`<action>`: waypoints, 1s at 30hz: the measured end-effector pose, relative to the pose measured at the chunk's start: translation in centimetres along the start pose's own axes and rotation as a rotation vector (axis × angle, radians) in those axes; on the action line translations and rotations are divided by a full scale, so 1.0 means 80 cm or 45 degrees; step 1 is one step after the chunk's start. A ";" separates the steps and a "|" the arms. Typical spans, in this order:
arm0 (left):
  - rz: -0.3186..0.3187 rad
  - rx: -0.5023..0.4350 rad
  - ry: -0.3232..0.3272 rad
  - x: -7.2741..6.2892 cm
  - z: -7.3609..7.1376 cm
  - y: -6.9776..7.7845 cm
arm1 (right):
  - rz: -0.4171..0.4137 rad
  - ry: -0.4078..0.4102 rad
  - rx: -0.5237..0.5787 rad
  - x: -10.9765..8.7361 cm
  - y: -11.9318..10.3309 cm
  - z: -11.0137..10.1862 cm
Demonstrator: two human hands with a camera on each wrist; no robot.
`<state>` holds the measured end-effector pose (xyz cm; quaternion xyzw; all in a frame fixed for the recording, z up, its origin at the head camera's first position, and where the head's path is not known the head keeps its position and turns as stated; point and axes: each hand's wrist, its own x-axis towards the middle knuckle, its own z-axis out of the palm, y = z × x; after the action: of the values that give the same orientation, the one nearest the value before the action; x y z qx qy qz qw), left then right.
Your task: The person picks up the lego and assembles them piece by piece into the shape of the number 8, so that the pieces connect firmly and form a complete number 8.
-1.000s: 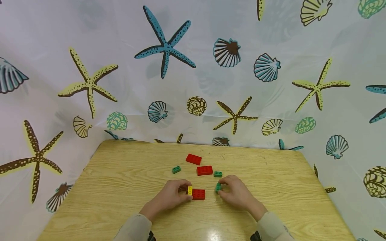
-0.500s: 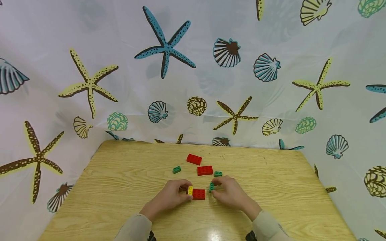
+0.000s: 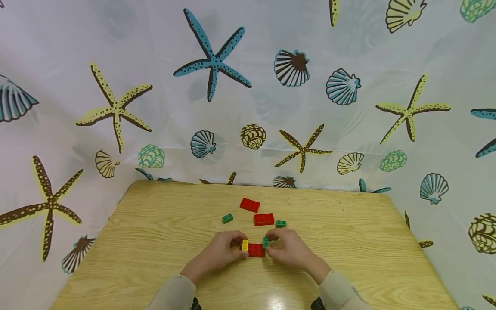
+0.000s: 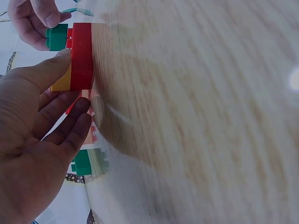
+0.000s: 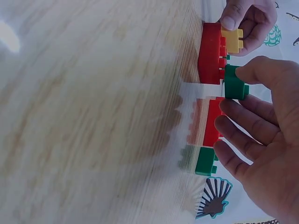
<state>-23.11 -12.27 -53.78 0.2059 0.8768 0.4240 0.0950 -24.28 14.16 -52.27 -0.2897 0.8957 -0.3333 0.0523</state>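
Note:
A red toy brick point(image 3: 256, 250) lies on the table between the two hands. On its left end sits a smaller yellow brick point(image 3: 245, 245), which my left hand point(image 3: 222, 249) holds between thumb and fingers. My right hand point(image 3: 290, 247) pinches a small green brick point(image 3: 265, 242) over the red brick's right end. In the right wrist view the green brick point(image 5: 234, 82) is at stud height, slightly past the red brick's end. From the left wrist, the green brick point(image 4: 58, 37) shows red studs beneath it, and the left thumb reaches over the yellow brick point(image 4: 61, 82).
Behind the hands lie two loose red bricks, one farther back point(image 3: 249, 205) and one nearer point(image 3: 264, 219). A green brick point(image 3: 227, 218) is to their left, another green brick point(image 3: 280, 224) to their right. A curtain point(image 3: 248, 107) printed with shells and starfish hangs behind the wooden table point(image 3: 162, 211).
My right hand has moved left with the green brick, from a gap beside the red brick to over its right end. The left hand has stayed on the yellow brick.

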 end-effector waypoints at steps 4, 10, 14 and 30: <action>0.008 0.008 0.006 0.000 0.001 0.000 | -0.029 -0.013 0.001 0.001 -0.002 0.002; 0.022 0.013 0.012 0.000 0.001 -0.001 | -0.045 -0.043 0.013 0.003 -0.006 0.003; 0.019 0.019 0.010 0.000 0.001 -0.001 | -0.026 -0.065 0.018 0.003 -0.008 0.003; 0.017 0.023 0.017 0.000 0.002 -0.001 | -0.013 -0.099 -0.006 0.007 -0.008 0.001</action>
<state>-23.08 -12.24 -53.94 0.2099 0.8799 0.4180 0.0842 -24.42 13.44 -51.86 -0.3071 0.8923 -0.3198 0.0846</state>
